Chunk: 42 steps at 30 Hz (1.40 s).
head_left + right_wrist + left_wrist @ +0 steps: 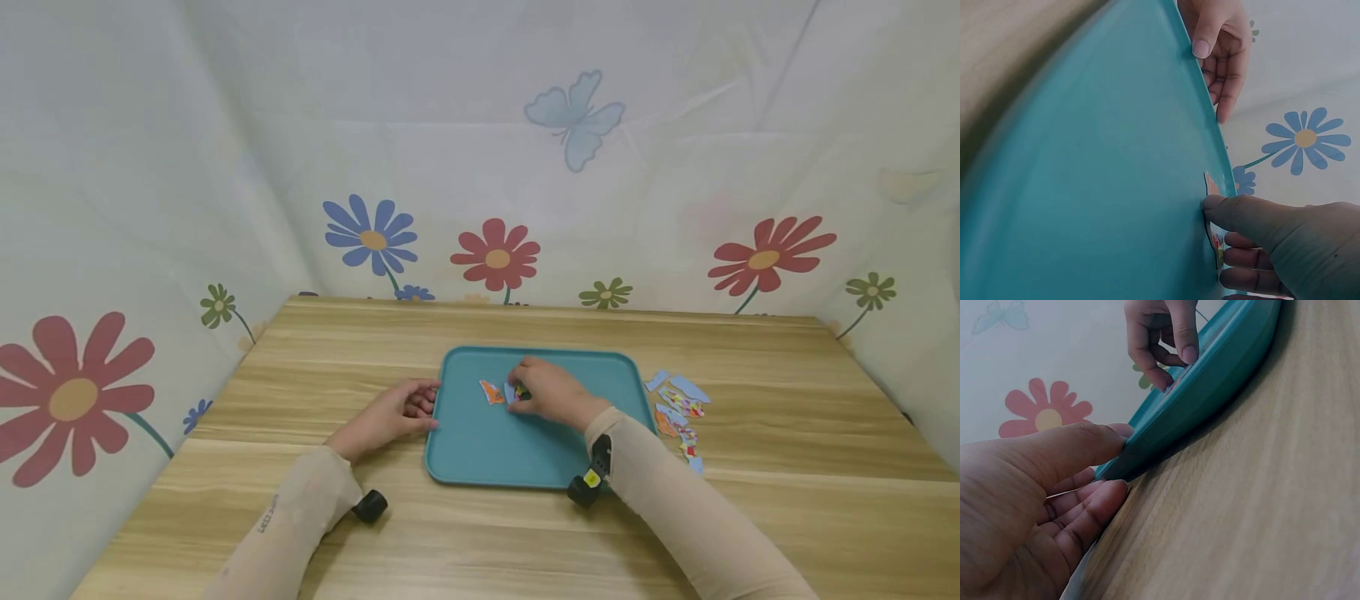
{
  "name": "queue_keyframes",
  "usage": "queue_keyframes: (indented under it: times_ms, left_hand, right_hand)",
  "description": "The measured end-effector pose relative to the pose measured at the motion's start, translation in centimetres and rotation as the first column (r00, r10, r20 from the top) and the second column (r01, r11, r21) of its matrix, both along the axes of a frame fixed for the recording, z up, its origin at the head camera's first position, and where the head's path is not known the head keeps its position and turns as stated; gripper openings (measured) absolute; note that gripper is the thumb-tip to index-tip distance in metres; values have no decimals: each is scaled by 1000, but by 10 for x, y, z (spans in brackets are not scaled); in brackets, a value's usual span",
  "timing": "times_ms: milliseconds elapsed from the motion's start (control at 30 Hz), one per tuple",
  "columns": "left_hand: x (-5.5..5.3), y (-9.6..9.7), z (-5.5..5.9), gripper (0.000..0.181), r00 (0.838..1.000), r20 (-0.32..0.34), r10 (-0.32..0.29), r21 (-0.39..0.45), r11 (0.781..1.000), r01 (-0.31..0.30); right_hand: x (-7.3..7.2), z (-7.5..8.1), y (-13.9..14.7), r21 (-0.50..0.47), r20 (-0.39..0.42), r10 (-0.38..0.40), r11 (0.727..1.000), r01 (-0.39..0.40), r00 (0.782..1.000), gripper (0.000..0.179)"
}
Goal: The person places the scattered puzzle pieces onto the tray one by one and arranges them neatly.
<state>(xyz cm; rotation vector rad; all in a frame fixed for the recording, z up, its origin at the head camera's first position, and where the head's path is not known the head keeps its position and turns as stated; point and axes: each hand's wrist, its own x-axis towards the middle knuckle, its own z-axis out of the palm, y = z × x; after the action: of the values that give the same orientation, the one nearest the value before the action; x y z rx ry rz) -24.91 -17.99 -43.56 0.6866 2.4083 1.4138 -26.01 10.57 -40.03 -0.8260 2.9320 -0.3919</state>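
Observation:
A blue-green tray (pixel 495 454) lies on the wooden table. My left hand (pixel 397 413) is at its left side, thumb and fingertips touching the rim some way apart, fingers loosely bent. Over the tray's middle, my right hand (pixel 553 392) pinches a light-blue and multicoloured puzzle piece (pixel 510 394) between thumb and fingers, partly hidden by them. Just left of that lies an orange and white puzzle piece (pixel 491 392), flat on the tray. In the right wrist view the thumb of my right hand (pixel 1272 240) rests on the puzzle pieces (pixel 1215 240), seen nearly edge-on.
Several loose puzzle pieces (pixel 684 402), light blue, orange and multicoloured, lie on the table (pixel 780 417) along the tray's right side. A flowered white cloth (pixel 420 108) hangs behind and beside the table. Each wrist carries a small black camera (pixel 370 506).

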Motion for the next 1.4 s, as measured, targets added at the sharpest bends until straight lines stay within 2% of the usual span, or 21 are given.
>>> queue_keyframes:
  times_ms: [533,700,1400]
  left_hand:
    - [-2,1,-3,64,1000,5,-11,-7,1000,11]
    - [0,0,-1,64,1000,3,-9,-10,1000,9]
    - [0,-1,0,65,1000,-2,-6,-2,1000,6]
  right_hand:
    - [5,7,5,-29,25,-4,1000,5,1000,42]
    - [9,16,8,-34,-10,12,999,-13,1000,42]
    - [19,57,36,-51,-107,-22,999,17,994,48]
